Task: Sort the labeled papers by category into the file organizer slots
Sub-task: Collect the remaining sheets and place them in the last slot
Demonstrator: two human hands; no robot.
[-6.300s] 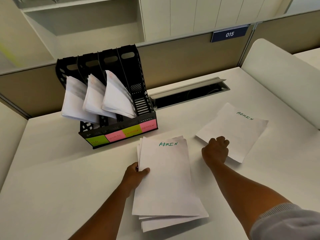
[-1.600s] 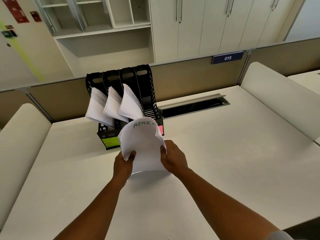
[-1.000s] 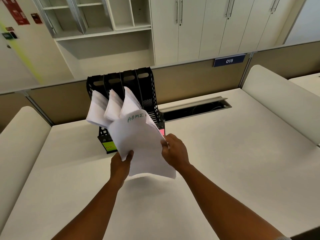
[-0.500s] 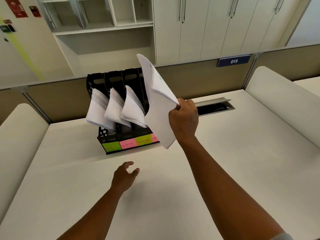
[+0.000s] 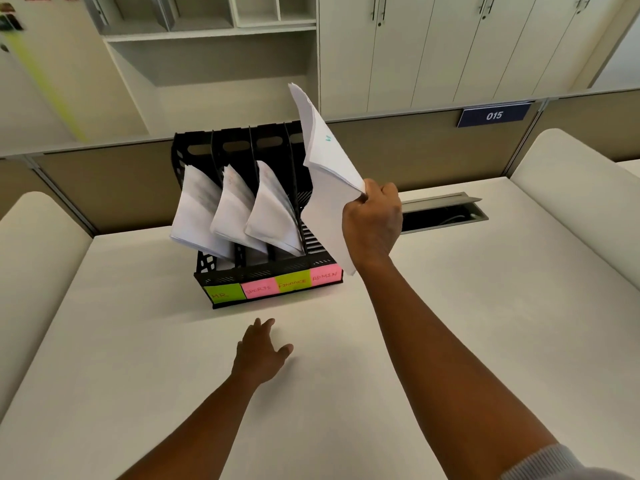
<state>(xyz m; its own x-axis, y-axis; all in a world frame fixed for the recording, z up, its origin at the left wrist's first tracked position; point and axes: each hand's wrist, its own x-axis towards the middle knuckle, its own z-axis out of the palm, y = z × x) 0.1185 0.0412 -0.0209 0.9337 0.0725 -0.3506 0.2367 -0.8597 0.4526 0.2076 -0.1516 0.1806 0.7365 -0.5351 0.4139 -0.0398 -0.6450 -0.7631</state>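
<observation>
A black file organizer [image 5: 221, 277] stands on the white desk [image 5: 485, 323], its front tagged HR, SPORTS, FINANCE and ADMIN on green and pink notes. Curled paper stacks fill the three left slots [image 5: 239, 209]; the rightmost ADMIN slot [image 5: 313, 237] shows bare black ribs. My right hand [image 5: 372, 221] grips a stack of ADMIN papers [image 5: 327, 178] upright, at the organizer's right edge over the ADMIN slot. My left hand [image 5: 261, 353] hovers low over the desk in front of the organizer, fingers apart, holding nothing.
A cable tray opening [image 5: 446, 213] lies in the desk behind my right hand. A beige partition with a blue 015 sign [image 5: 493, 115] runs along the back. Rounded white dividers [image 5: 568, 174] flank the desk at both sides. Cabinets stand beyond.
Both hands lifted the ADMIN stack from the desk toward the organizer. My left hand then let go and dropped to the desk, and my right hand alone raised the stack upright beside the ADMIN slot.
</observation>
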